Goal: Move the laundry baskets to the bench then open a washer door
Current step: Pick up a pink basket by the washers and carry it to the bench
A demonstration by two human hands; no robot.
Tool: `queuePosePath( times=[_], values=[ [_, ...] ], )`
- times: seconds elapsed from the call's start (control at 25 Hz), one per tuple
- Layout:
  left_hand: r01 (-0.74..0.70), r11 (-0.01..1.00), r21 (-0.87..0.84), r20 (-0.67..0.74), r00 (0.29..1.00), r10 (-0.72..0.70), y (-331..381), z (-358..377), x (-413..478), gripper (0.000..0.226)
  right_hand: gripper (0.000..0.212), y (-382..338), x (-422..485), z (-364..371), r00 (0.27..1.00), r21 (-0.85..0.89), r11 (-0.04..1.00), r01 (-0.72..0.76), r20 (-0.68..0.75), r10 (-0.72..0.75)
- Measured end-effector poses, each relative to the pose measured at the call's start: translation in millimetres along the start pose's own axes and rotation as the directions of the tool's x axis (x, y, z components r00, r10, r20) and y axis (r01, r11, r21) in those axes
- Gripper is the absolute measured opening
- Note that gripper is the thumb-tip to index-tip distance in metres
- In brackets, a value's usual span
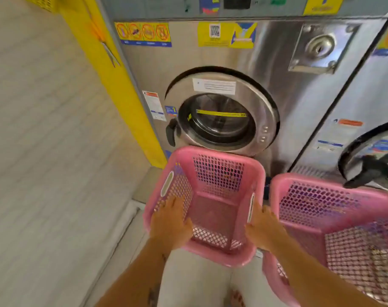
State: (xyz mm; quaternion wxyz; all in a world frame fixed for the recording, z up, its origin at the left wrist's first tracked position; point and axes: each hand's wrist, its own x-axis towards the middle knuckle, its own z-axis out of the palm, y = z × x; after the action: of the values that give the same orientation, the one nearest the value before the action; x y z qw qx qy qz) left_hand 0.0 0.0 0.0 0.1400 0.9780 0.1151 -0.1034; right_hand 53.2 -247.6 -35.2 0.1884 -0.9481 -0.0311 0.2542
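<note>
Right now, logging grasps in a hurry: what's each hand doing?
Left hand: grips the pink basket at its left rim.
Right hand: grips the same basket's right rim.

Bright, even light with soft shadows. Glare streaks the steel washer front (277,69). Motion blur smears the tiled wall (44,129) and the stickers (226,34). Wide-angle distortion bends the edges.
</note>
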Motion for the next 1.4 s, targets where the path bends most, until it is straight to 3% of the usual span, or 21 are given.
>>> queuePosePath(
  times=[0.16,0.4,0.56,0.8,1.04,1.24,1.4],
  values=[
    [-0.013,1.0,0.007,-0.08,0.997,0.013,-28.6,29.5,76.0,0.075,0.093,6.2,50.5,23.6,0.986,0.066,0.995,-0.069,-0.15,0.079],
    [-0.081,0.988,0.134,-0.166,0.981,0.103,-95.7,83.2,156.1,0.085,0.085,11.4,96.2,72.1,0.942,0.091,0.975,-0.201,-0.255,0.218],
    [-0.184,0.968,0.171,-0.201,0.955,0.217,-136.8,103.6,176.6,0.087,0.096,7.3,102.7,85.9,0.894,-0.032,0.966,-0.258,-0.387,0.226],
    [-0.267,0.96,0.083,-0.259,0.924,0.28,-149.4,115.5,180.1,0.099,0.101,6.4,103.8,97.1,0.873,-0.161,0.93,-0.33,-0.427,0.236],
    [-0.173,0.97,0.17,-0.199,0.958,0.206,-175.7,116.1,128.1,0.099,0.1,-11.1,67.5,120.4,0.899,-0.116,0.957,-0.266,-0.388,0.202],
    [-0.057,0.983,0.176,-0.229,0.968,0.097,-225.9,127.3,32.4,0.086,0.102,-23.6,-12.1,190.5,0.924,0.016,0.99,-0.139,-0.357,0.136],
    [0.041,0.988,0.15,-0.169,0.985,-0.015,-247.4,151.9,-52.4,0.079,0.091,-12.3,-63.6,227.3,0.952,0.069,0.996,-0.061,-0.295,0.079]
  ],
)
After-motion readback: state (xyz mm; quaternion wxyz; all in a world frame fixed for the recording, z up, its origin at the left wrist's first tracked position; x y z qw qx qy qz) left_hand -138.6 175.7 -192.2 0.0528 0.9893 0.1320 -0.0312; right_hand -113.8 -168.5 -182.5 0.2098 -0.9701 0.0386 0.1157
